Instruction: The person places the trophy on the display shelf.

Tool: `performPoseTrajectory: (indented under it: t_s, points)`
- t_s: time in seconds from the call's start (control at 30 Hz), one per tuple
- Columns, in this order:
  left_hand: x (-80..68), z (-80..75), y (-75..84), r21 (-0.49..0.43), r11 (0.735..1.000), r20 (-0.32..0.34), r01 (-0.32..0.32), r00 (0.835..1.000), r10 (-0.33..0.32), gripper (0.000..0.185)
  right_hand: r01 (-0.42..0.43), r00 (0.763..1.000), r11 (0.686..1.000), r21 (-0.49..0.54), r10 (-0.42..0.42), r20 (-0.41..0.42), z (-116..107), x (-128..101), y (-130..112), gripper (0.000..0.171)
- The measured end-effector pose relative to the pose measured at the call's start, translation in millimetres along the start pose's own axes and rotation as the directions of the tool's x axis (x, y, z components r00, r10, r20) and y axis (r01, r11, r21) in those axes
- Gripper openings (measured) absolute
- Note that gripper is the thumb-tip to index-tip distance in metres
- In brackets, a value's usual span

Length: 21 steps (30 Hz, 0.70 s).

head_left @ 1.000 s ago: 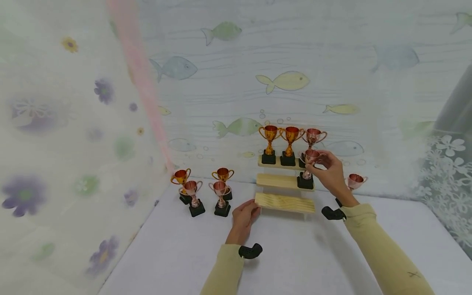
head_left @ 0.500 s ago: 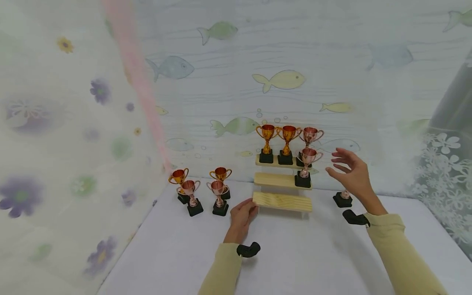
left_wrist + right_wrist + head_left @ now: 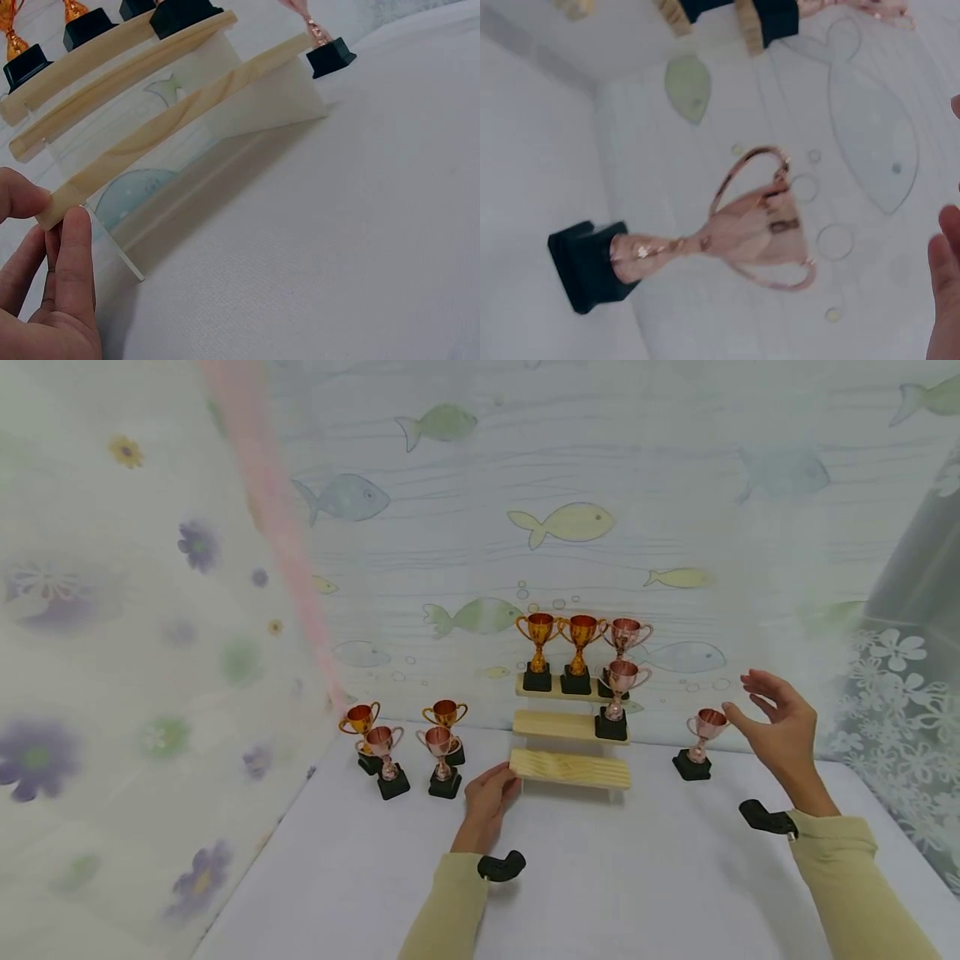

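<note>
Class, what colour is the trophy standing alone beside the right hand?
Rose-copper cup on a black base; the right wrist view shows it best.

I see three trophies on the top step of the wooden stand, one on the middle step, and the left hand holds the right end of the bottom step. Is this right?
Not quite. The left hand holds the left end of the bottom step, as the head view shows. The rest is correct: three trophies on the top step and one trophy on the middle step.

Left hand [image 3: 487, 797]: forearm extended forward, thumb and fingers [image 3: 73, 247] pinching. Right hand [image 3: 780, 727]: raised, wrist bent back, palm facing left, fingers spread and relaxed, holding nothing.
</note>
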<state>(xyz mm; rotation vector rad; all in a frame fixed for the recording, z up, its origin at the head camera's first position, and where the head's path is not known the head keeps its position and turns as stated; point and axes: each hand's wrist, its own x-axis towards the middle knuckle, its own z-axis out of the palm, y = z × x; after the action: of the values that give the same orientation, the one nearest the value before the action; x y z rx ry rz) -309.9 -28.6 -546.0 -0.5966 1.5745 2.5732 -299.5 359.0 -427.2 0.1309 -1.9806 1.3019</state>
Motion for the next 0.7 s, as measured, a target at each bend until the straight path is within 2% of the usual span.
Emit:
performPoseTrajectory:
  t_s: [0.1, 0.23, 0.47, 0.6, 0.7]
  points:
    - [0.3, 0.2, 0.1, 0.009, 1.000, -0.004, 0.005, 1.000, -0.005, 0.037, -0.090, 0.996, 0.991, -0.095, 0.092, 0.011, -4, -4, 8, 0.061]
    - [0.8, 0.3, 0.5, 0.009, 1.000, -0.008, 0.001, 1.000, -0.001, 0.037, -0.198, 0.975, 0.965, -0.173, 0.212, 0.066, -9, -12, 24, 0.078]
    - [0.1, 2.1, -0.4, -0.011, 1.000, -0.001, -0.010, 1.000, 0.010, 0.038, -0.311, 0.930, 0.936, -0.168, 0.335, 0.147, -8, -24, 46, 0.094]
    - [-2.5, 3.0, 0.1, -0.007, 1.000, 0.007, -0.002, 1.000, 0.002, 0.038, -0.356, 0.909, 0.922, -0.152, 0.380, 0.171, -5, -30, 53, 0.092]
    - [-2.4, 2.1, 1.3, -0.003, 1.000, -0.003, 0.003, 1.000, -0.003, 0.038, -0.365, 0.901, 0.915, -0.172, 0.393, 0.181, -1, -33, 57, 0.088]
